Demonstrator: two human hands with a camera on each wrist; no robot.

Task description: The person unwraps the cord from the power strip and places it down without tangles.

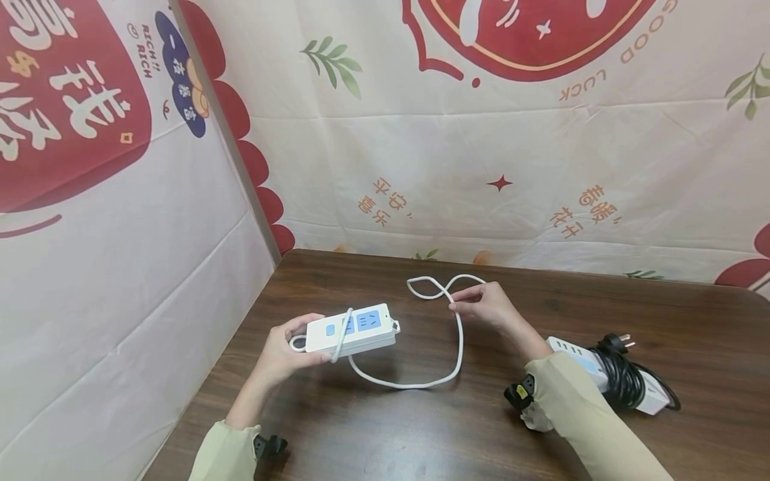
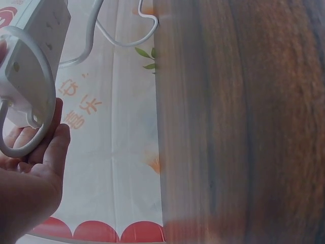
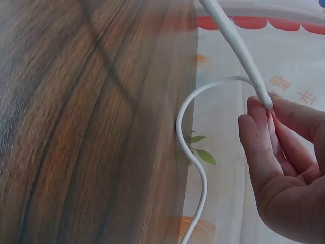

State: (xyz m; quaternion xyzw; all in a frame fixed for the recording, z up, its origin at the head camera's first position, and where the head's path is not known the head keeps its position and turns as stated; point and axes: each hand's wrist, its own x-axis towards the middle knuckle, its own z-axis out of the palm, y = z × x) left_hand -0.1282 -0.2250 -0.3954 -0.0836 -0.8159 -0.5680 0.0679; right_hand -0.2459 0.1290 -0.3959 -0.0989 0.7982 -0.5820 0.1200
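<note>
My left hand point(image 1: 285, 353) grips a white power strip point(image 1: 320, 336) with blue sockets by its left end, thumb along the near side. One turn of the strip's white cord point(image 1: 422, 385) crosses over its top, and a loop of it curves round the end in my palm, seen in the left wrist view. The rest of the cord hangs in a wide bend toward the right. Between thumb and fingertips my right hand point(image 1: 486, 306) pinches the cord, close to where it crosses itself in a loop. In the right wrist view the cord point(image 3: 236, 43) runs up from those fingertips.
On the brown wooden table point(image 1: 457, 434), to the right by my right forearm, lies a second white power strip point(image 1: 652, 394) wrapped in a coiled black cord point(image 1: 622, 377) with its plug. Printed cloths point(image 1: 451, 153) hang behind the table and along its left side.
</note>
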